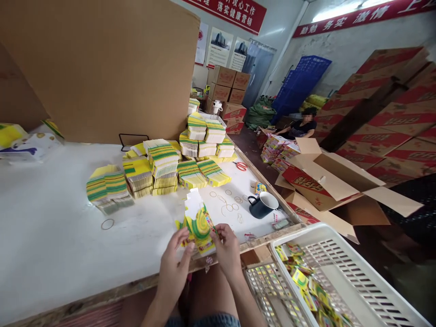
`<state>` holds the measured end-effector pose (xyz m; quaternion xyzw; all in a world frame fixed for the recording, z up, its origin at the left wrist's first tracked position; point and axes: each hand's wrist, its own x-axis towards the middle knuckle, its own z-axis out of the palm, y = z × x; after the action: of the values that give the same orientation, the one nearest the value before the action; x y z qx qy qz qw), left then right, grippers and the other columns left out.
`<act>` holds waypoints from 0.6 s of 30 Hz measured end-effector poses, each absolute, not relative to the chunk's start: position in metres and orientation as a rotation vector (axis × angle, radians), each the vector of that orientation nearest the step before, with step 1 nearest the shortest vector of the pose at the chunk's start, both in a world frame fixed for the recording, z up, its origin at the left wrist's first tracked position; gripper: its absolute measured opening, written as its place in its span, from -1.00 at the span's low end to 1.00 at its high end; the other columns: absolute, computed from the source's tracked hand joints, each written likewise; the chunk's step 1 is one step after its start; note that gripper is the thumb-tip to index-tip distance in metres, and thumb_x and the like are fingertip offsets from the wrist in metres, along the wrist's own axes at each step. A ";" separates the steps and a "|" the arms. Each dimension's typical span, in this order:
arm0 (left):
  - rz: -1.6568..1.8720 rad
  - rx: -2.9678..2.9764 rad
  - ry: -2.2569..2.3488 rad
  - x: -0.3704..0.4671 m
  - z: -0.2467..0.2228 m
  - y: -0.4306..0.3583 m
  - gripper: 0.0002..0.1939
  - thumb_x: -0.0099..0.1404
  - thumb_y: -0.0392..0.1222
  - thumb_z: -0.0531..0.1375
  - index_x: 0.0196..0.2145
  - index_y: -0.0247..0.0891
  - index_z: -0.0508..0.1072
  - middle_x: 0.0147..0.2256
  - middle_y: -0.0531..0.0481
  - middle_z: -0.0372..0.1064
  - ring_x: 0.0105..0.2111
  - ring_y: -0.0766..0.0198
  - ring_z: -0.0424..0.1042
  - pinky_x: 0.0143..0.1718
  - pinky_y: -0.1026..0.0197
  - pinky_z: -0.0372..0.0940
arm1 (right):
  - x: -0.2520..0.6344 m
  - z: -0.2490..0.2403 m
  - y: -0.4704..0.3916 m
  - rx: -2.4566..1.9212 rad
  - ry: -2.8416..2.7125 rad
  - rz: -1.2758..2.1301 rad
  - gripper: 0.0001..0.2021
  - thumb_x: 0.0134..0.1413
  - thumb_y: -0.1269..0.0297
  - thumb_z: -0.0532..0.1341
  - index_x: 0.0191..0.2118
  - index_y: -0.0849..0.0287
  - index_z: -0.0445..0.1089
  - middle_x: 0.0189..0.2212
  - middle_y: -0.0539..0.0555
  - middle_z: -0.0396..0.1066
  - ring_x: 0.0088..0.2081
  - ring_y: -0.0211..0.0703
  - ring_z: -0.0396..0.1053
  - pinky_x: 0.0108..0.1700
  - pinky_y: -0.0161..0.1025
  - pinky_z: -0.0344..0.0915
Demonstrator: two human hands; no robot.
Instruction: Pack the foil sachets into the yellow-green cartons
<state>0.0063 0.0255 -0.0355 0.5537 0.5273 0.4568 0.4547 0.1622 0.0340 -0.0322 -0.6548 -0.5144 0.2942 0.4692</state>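
Observation:
Near the table's front edge, a yellow-green printed carton [199, 225] with white flaps lies between my two hands. My left hand [177, 256] is at its left side, thumb and fingertips curled near the carton's lower left edge. At the right edge, my right hand [226, 247] pinches the carton between thumb and fingers, with a small colourful packet at the fingertips. Behind the carton stand stacks of flat yellow-green cartons [163, 159]. Rubber bands [107, 224] are scattered on the white tabletop [68, 245].
A dark mug [263, 205] and red scissors [241, 166] sit on the right side of the table. At lower right is a white basket [354, 259] holding small filled boxes. Open cardboard boxes [327, 181] stand beyond it. A person [303, 127] sits farther back.

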 end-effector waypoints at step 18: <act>1.041 0.675 0.611 0.002 0.002 0.016 -0.32 -0.03 0.06 0.42 0.04 -0.12 0.39 -0.06 -0.17 0.51 -0.05 -0.08 0.48 -0.06 -0.01 0.37 | 0.142 -0.009 -0.007 -1.058 -0.818 1.344 -0.75 -0.03 0.09 0.37 -0.33 0.11 0.39 -0.34 0.05 0.53 -0.27 -0.09 0.48 -0.17 -0.18 0.37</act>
<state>0.0019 0.0158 0.0019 0.3112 0.2815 0.4802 0.7702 0.1422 -0.0071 -0.0093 -0.4531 -0.3506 0.5758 0.5833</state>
